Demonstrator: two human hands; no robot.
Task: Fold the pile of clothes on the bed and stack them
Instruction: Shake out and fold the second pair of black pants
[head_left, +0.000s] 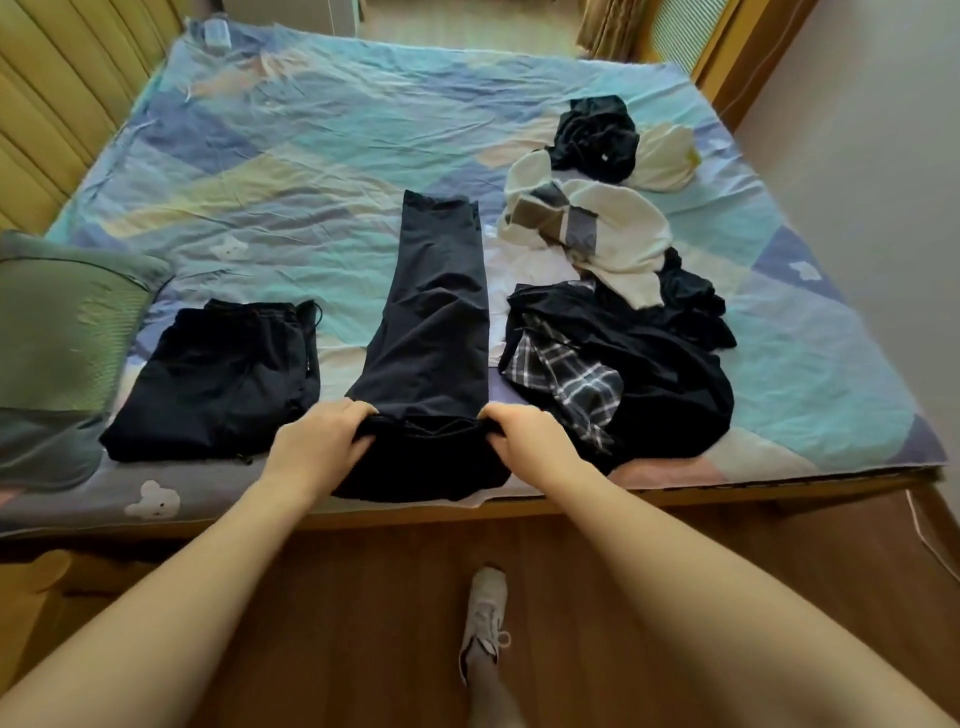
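A pair of dark navy trousers (436, 322) lies lengthwise on the bed (291, 135), legs stacked and pointing away from me. My left hand (322, 441) grips the waistband's left corner and my right hand (524, 441) grips its right corner, near the bed's front edge. To the left rests a folded black garment (218, 384) with a drawstring. On the right sits an unfolded pile: a black piece with plaid lining (623, 384), a cream and grey-patched top (597, 234), and a black item (597, 135) further back.
A green pillow (62, 343) lies at the bed's left front. A padded headboard (57, 104) runs along the left. A small pale blue object (215, 31) sits at the far left corner. Wooden floor and my shoe (485, 618) are below.
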